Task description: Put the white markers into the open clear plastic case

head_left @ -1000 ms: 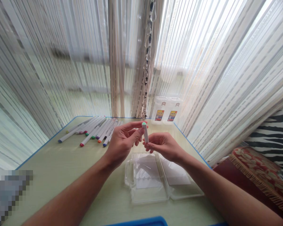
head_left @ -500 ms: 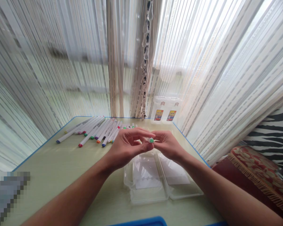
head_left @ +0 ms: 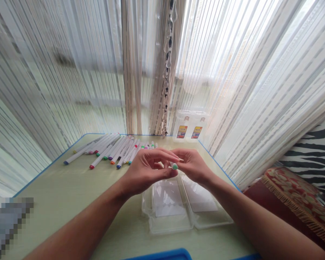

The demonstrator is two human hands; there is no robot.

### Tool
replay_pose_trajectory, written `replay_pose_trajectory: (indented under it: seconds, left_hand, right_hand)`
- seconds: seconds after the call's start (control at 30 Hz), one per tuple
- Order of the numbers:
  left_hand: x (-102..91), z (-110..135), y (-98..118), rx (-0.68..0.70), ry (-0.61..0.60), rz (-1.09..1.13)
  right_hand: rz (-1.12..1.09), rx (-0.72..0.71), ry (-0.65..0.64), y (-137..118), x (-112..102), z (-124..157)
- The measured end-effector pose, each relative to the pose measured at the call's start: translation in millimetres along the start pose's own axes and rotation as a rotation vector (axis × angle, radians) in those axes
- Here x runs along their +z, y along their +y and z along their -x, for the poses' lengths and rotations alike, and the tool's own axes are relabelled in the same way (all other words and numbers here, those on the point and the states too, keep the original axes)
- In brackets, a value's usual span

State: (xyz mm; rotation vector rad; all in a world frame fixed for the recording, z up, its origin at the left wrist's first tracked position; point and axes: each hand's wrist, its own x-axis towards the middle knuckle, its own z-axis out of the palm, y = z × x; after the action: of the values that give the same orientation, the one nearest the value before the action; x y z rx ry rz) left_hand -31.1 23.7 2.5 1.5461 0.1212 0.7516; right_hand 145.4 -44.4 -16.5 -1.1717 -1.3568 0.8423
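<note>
A white marker with a green cap [head_left: 174, 166] is held between both hands above the pale table [head_left: 70, 187], its green end pointing towards me. My left hand [head_left: 147, 171] pinches it from the left with thumb and fingertips. My right hand [head_left: 193, 166] grips it from the right, fingers curled round the barrel. Just below the hands lies an open clear plastic case [head_left: 178, 206], both halves flat on the table.
A row of several white markers [head_left: 108, 151] with coloured caps lies at the far left of the table. Two clear boxes with labels [head_left: 191, 126] stand at the back by the striped curtains. A zebra-print and red fabric [head_left: 300, 187] lies off the table's right edge.
The marker stood upright in my right hand a second ago; it has been tipped down to lie level between both hands, which lowered slightly and came together.
</note>
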Motion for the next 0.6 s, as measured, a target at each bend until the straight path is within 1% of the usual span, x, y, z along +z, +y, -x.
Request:
replay_pose_trajectory:
  seconds: [0.07, 0.27, 0.37, 0.47, 0.6]
  left_hand:
    - [0.0, -2, 0, -0.002, 0.051, 0.006]
    - [-7.2, -9, -4, 0.038, 0.334, 0.085]
    - [-11.9, -12, -7, 0.052, 0.442, 0.096]
    - [-15.0, -14, -9, 0.053, 0.518, 0.1]
    - [-15.9, -15, -9, 0.019, 0.582, 0.096]
  right_hand:
    - [0.022, -0.002, 0.013, 1, -1, 0]
    - [0.055, 0.046, 0.047, 1, 0, 0]
    - [0.032, 0.05, 0.047, 0, 1, 0]
    - [-0.01, 0.044, 0.065, -2, 2, 0]
    - [-0.078, 0.04, 0.094, -8, 3, 0]
